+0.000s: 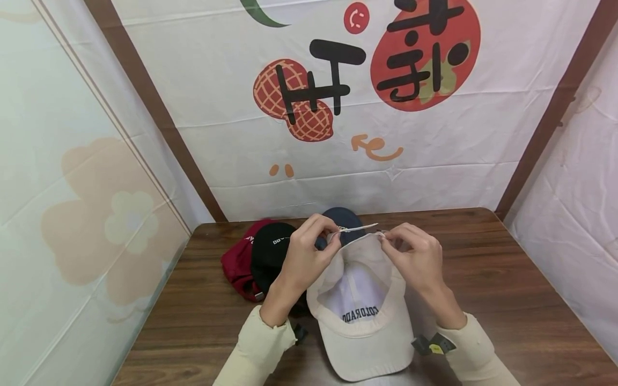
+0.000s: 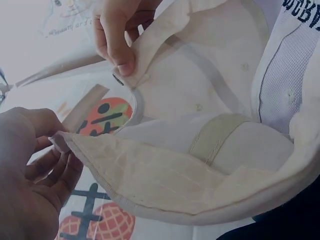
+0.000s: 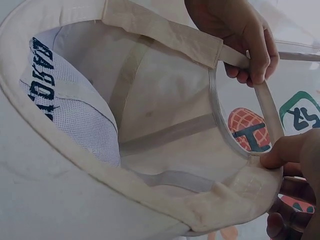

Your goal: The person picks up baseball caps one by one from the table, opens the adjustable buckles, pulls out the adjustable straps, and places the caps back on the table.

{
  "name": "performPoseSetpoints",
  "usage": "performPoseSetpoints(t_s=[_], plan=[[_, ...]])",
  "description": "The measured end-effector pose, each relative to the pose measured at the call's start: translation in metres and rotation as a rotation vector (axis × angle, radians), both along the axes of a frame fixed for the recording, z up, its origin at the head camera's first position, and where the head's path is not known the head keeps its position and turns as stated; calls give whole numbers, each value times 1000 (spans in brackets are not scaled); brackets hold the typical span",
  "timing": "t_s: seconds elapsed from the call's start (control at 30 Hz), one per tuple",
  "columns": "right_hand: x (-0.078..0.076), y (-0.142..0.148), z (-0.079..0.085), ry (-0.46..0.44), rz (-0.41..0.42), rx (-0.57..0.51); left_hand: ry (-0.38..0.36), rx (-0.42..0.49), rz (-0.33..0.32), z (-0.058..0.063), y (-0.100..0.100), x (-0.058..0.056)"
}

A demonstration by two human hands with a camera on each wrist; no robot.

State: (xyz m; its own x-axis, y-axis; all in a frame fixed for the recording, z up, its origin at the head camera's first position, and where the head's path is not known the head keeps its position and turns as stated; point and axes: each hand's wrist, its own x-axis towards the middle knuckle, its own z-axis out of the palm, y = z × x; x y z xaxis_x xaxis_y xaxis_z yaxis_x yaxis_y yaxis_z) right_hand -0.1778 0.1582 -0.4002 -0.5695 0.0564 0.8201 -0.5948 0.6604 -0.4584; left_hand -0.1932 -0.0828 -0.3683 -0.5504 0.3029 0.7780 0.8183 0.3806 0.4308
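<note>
A cream baseball cap (image 1: 367, 348) lies with its inside facing up and its brim toward me. Dark lettering reading COLORADO shows in reverse on its pale front panel (image 1: 359, 300). My left hand (image 1: 309, 252) pinches the back edge of the cap at the base of a narrow cream strap (image 1: 359, 228), whose loose end points toward the right hand. My right hand (image 1: 417, 257) pinches the opposite side of the cap's back opening. In the left wrist view, a small dark clasp (image 2: 118, 79) shows beside the right hand's fingertips.
Left of the cream cap, a black cap (image 1: 267, 252) overlaps a dark red cap (image 1: 238, 268). Behind the hands sits a navy cap (image 1: 343, 217), partly hidden. All are on a brown wooden table (image 1: 502, 300), with printed white cloth walls (image 1: 434, 187) around it.
</note>
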Motion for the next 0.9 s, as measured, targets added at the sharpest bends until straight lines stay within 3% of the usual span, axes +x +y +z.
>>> performPoseSetpoints(t_s=[0.63,0.9], plan=[[-1,4,-3,-44,-16,-22,-1,10,-28,0,-3,-1],[-2,4,-2,-82,-28,-24,-4,-16,-69,-2,-4,-2]])
